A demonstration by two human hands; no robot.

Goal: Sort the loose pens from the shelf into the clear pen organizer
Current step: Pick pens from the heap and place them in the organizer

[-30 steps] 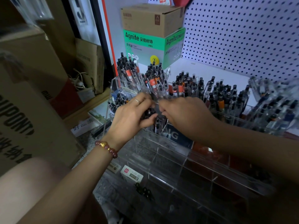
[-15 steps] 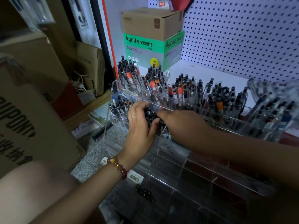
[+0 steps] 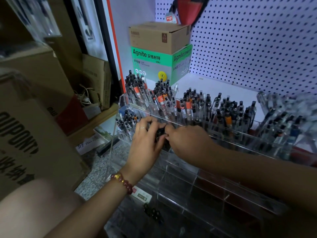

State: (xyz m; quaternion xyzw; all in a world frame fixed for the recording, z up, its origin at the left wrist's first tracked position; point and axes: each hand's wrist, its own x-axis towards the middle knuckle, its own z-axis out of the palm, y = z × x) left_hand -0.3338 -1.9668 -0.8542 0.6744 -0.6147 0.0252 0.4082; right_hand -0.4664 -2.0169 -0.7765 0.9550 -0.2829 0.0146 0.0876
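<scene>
Back tiers of the organizer (image 3: 178,170) stand full, front compartments look unfilled; left hand (image 3: 145,145) and right hand (image 3: 187,143), together, grip a pen bundle (image 3: 160,134).

Curled fingers (image 3: 148,120) hide most of the bunch of dark pens (image 3: 160,134) at centre frame. The clear-barrelled pens (image 3: 291,121) at far right are blurred beyond telling apart.
</scene>
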